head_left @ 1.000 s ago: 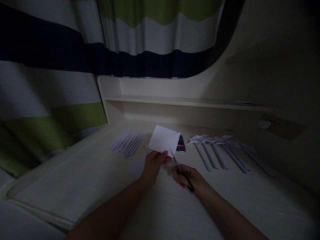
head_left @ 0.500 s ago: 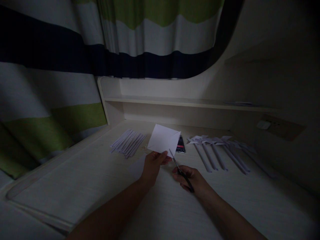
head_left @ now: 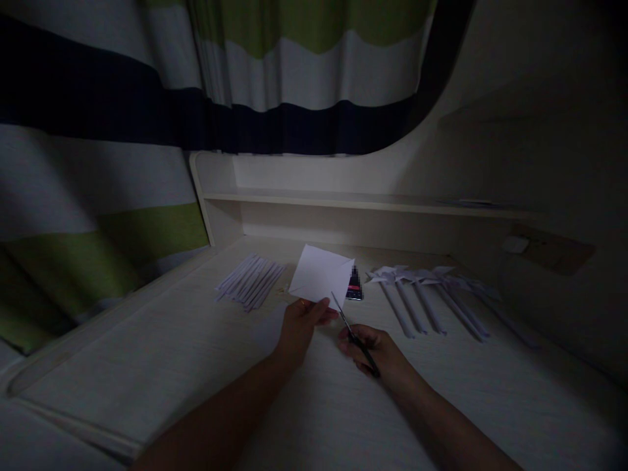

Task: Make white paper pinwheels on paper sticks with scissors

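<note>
The scene is dim. My left hand (head_left: 299,325) pinches the lower edge of a white square of paper (head_left: 320,273) and holds it up above the pale desk (head_left: 196,366). My right hand (head_left: 375,353) grips a pair of dark-handled scissors (head_left: 354,335), whose blade tips sit right at the paper's lower right edge. Whether the blades are in the paper I cannot tell. Both hands hover close together over the middle of the desk.
Several rolled white paper sticks (head_left: 251,280) lie in a bundle at the left. Several paper pinwheels on sticks (head_left: 426,288) lie at the right. A small dark object (head_left: 354,288) sits behind the paper. A shelf (head_left: 363,199) and a striped curtain (head_left: 147,111) stand behind.
Almost nothing has moved: both hands keep the paper and scissors in nearly the same place, and the view has shifted only slightly.
</note>
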`<state>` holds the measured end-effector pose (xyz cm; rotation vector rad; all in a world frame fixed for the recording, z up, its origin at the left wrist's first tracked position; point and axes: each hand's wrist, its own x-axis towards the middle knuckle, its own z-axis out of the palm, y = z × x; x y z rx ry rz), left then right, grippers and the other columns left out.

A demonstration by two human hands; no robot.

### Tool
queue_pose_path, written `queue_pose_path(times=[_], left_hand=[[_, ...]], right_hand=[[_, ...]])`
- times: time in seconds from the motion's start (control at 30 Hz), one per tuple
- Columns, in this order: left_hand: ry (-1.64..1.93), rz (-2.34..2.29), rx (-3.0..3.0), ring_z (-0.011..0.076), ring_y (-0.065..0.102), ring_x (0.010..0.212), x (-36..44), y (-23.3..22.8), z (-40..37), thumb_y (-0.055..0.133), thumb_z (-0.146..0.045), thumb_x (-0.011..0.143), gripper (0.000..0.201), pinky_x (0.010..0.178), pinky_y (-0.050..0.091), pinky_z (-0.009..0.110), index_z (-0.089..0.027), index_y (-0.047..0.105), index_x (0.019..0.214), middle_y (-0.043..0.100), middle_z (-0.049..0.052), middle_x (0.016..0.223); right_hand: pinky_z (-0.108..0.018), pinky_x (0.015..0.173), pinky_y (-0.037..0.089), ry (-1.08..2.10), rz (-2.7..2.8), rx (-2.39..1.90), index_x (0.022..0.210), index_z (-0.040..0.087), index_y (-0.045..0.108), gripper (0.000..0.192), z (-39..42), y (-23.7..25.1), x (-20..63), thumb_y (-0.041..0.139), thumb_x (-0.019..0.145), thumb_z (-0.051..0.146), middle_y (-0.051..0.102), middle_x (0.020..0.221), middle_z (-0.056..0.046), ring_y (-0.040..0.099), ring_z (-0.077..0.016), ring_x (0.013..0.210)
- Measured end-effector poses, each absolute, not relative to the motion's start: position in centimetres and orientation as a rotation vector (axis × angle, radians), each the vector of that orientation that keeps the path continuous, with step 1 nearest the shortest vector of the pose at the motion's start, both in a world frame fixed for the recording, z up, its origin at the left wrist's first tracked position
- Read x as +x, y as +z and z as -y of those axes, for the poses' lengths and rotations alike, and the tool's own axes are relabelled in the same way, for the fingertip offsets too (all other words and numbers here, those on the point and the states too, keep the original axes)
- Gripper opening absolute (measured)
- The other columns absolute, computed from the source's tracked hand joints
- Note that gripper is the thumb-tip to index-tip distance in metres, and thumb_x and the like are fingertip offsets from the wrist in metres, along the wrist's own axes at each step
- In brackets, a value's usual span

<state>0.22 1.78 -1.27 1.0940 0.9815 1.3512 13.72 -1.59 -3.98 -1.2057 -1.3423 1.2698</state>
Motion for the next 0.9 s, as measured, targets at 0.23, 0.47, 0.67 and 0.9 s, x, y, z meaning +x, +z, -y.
queue_pose_path(times=[0.23,0.47,0.67,0.9], left_hand=[[1.325,-0.965,1.099,0.0149,0.061,0.056,0.37,-1.42,-1.58,0.064,-0.032,0.061,0.021,0.061,0.047,0.026,-0.012,0.06,0.059,0.067,0.005,0.059],[1.313,-0.964,1.136,0.0143,0.06,0.056,0.37,-1.38,-1.46,0.064,-0.033,0.061,0.021,0.061,0.047,0.026,-0.012,0.062,0.058,0.066,0.004,0.058],[1.318,-0.957,1.124,0.0152,0.061,0.057,0.43,-1.43,-1.38,0.065,-0.033,0.061,0.021,0.061,0.047,0.026,-0.012,0.061,0.058,0.066,0.005,0.059],[1.306,-0.938,1.136,0.0146,0.061,0.057,0.42,-1.22,-1.23,0.063,-0.033,0.062,0.021,0.061,0.047,0.026,-0.012,0.061,0.059,0.066,0.005,0.059]], right_hand=[[-0.017,0.03,0.019,1.25,1.343,-1.2,0.073,0.016,0.055,0.03,1.62,-3.8,13.7,0.064,0.057,0.038,0.036,0.034,0.011,0.027,-0.0034,0.028],[-0.017,0.03,0.016,1.268,1.328,-1.163,0.075,0.015,0.055,0.03,1.41,-4.11,13.82,0.065,0.058,0.037,0.036,0.033,0.011,0.025,-0.0027,0.027],[-0.017,0.03,0.015,1.217,1.313,-1.201,0.069,0.015,0.056,0.03,1.49,-3.97,13.82,0.067,0.054,0.038,0.034,0.032,0.011,0.025,-0.0029,0.027],[-0.016,0.029,0.016,1.213,1.294,-1.187,0.069,0.015,0.056,0.028,1.58,-3.8,13.69,0.066,0.054,0.036,0.035,0.033,0.011,0.025,-0.0028,0.027]])
